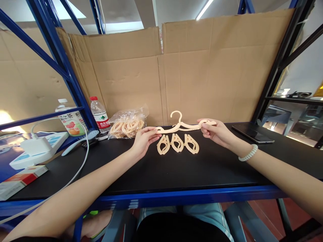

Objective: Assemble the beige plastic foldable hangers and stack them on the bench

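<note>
Lap: pale blue shorts with light stripes (210,216) show beneath a black top (169,228), as a seated person works at a desk.
Desk: a blue metal front edge (156,198) borders the matte black top (166,171).
Box: a white cardboard carton with a red panel (21,181) lies at the desk's left.
Bracelet: a pale beaded band (248,153) circles the right wrist.
Power strip: a white strip with blue areas (59,140) lies at left, a white charger (36,145) on it.
Loops: three beige folded plastic pieces (177,143) lie in a row on the desk, just nearer than the hanger.
Left hand: fingers (152,131) pinch one end of the hanger; the hand (143,141) is above the desk.
Right hand: the hand (217,132) grasps the opposite end between thumb and fingers.
Hanger: a beige plastic clothes hanger (179,125) spans the two hands, hook upward.
Phone: a flat black device (252,133) lies to the right.
Bag: clear plastic (128,122) holds more beige pieces, beside a red-capped clear bottle (100,114).
Backdrop: tall brown cardboard (219,74) stands behind.
Ceiling: a white tube light (204,9) glows above.
</note>
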The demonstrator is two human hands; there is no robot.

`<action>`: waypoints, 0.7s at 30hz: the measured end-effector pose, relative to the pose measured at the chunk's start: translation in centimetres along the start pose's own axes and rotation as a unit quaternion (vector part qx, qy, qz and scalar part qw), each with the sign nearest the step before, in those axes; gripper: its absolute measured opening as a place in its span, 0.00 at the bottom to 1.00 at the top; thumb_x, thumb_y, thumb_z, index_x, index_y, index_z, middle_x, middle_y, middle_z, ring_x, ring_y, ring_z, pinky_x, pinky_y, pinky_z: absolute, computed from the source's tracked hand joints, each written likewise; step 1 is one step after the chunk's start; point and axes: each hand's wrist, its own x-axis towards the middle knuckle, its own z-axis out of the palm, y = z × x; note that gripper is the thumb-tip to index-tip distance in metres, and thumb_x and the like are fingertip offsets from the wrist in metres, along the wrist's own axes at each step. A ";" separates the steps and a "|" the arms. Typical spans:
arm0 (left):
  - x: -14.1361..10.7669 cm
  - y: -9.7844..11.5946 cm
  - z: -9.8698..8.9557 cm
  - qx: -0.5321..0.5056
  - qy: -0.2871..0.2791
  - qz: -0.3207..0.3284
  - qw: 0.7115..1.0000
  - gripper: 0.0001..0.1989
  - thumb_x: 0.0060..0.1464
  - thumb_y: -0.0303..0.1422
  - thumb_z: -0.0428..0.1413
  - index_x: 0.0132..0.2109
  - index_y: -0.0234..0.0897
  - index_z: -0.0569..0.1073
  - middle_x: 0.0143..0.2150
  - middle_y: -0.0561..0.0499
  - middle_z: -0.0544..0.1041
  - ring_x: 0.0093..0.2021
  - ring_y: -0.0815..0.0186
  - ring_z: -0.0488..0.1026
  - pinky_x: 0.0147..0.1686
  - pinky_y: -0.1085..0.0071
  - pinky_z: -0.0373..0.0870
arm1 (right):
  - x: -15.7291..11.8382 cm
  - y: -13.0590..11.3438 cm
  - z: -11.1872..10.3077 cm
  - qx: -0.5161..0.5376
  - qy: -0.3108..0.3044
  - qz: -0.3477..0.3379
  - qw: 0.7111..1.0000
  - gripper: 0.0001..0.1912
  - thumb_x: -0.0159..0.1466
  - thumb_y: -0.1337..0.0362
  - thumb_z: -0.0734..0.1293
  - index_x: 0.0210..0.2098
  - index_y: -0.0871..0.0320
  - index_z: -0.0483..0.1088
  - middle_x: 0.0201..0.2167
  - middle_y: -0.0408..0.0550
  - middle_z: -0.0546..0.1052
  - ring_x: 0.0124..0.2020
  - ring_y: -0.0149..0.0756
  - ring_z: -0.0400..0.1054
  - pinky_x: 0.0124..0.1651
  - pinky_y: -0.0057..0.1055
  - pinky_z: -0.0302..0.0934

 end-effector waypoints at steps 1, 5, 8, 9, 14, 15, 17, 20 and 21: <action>-0.1 0.1 0.0 -0.001 -0.008 0.003 1.000 0.06 0.46 0.27 0.63 0.34 0.32 0.76 0.32 0.47 0.80 0.35 0.65 0.78 0.40 0.71 0.74 | 0.0 -0.1 0.0 0.020 -0.003 0.003 1.000 0.16 0.56 0.60 0.73 0.42 0.60 0.74 0.23 0.39 0.62 0.24 0.26 0.54 0.23 0.24 0.52; -0.4 0.3 0.4 0.000 -0.025 0.010 1.000 0.06 0.47 0.29 0.63 0.35 0.33 0.75 0.33 0.48 0.80 0.35 0.66 0.78 0.38 0.73 0.73 | 0.0 -0.4 0.2 0.065 -0.014 0.015 0.998 0.10 0.60 0.59 0.71 0.37 0.59 0.74 0.23 0.40 0.61 0.24 0.25 0.52 0.25 0.23 0.53; -0.6 0.3 0.8 0.004 -0.031 0.017 0.999 0.07 0.48 0.29 0.63 0.35 0.32 0.75 0.33 0.50 0.78 0.34 0.69 0.76 0.38 0.74 0.73 | 0.0 -0.3 0.6 0.059 -0.013 0.024 0.998 0.11 0.61 0.57 0.70 0.34 0.60 0.73 0.23 0.40 0.62 0.24 0.25 0.53 0.25 0.23 0.53; -0.7 0.3 0.9 0.007 -0.036 0.017 0.999 0.08 0.48 0.29 0.63 0.36 0.32 0.75 0.33 0.50 0.78 0.34 0.69 0.76 0.38 0.74 0.74 | 0.0 -0.3 0.8 0.051 -0.013 0.030 0.998 0.12 0.61 0.56 0.70 0.33 0.60 0.72 0.23 0.40 0.62 0.24 0.25 0.53 0.25 0.23 0.53; -0.9 0.3 1.5 0.034 -0.077 0.005 0.996 0.11 0.49 0.30 0.63 0.40 0.33 0.74 0.34 0.50 0.76 0.33 0.67 0.76 0.36 0.70 0.75 | -0.1 -0.9 2.5 -0.012 -0.050 0.066 0.997 0.15 0.62 0.52 0.68 0.33 0.60 0.70 0.24 0.41 0.63 0.25 0.25 0.55 0.24 0.22 0.53; -0.9 0.4 1.8 0.043 -0.085 0.004 0.995 0.11 0.49 0.30 0.63 0.41 0.33 0.74 0.34 0.50 0.76 0.33 0.67 0.76 0.35 0.69 0.76 | 0.0 -1.1 3.0 -0.031 -0.066 0.078 0.994 0.16 0.62 0.52 0.68 0.34 0.60 0.70 0.25 0.41 0.65 0.25 0.25 0.57 0.23 0.22 0.53; -0.7 0.8 2.5 0.063 -0.104 0.004 0.993 0.11 0.50 0.29 0.62 0.42 0.34 0.74 0.33 0.50 0.75 0.33 0.67 0.76 0.35 0.67 0.76 | 0.1 -1.7 4.1 -0.088 -0.098 0.101 0.986 0.17 0.62 0.51 0.67 0.33 0.61 0.70 0.26 0.44 0.68 0.25 0.26 0.59 0.21 0.22 0.53; -0.3 1.2 3.5 0.089 -0.129 0.014 0.988 0.11 0.49 0.28 0.63 0.42 0.34 0.75 0.33 0.50 0.75 0.33 0.66 0.75 0.33 0.67 0.76 | 0.6 -2.3 5.6 -0.179 -0.117 0.096 0.972 0.18 0.64 0.51 0.65 0.30 0.61 0.69 0.24 0.45 0.71 0.21 0.26 0.61 0.18 0.22 0.53; -0.2 1.3 3.8 0.095 -0.131 0.021 0.987 0.11 0.49 0.28 0.63 0.41 0.34 0.75 0.33 0.50 0.75 0.33 0.66 0.75 0.32 0.67 0.76 | 0.8 -2.3 6.0 -0.198 -0.117 0.085 0.970 0.18 0.64 0.51 0.65 0.29 0.60 0.68 0.22 0.45 0.70 0.19 0.25 0.60 0.17 0.22 0.53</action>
